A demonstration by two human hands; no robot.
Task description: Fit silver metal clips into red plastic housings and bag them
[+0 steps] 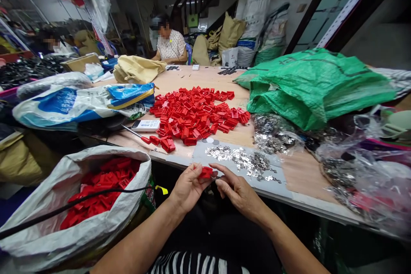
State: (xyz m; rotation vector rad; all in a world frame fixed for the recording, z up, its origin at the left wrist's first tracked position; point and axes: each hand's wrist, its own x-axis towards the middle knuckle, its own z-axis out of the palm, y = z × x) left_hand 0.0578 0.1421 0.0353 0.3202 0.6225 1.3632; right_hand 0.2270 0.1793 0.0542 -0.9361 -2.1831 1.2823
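My left hand (189, 186) is closed on a small red plastic part (206, 173), held just off the front edge of the table. Close beside it on the right, my right hand (234, 186) has its thumb and forefinger curled at the part's end, around what looks like a small metal piece, mostly hidden. Beyond the hands lies a spread of small silvery metal pieces (239, 158) on a grey board (201, 154). A large heap of similar red plastic parts (197, 115) covers the middle of the table.
At lower left stands an open white sack (128, 218) of red parts, with a black cord (80, 202) across it. A green woven sack (314, 81) and bagged metal pieces (272, 132) sit at right. A screwdriver (136, 134) lies near a white box (146, 125). Another person (171, 45) sits opposite.
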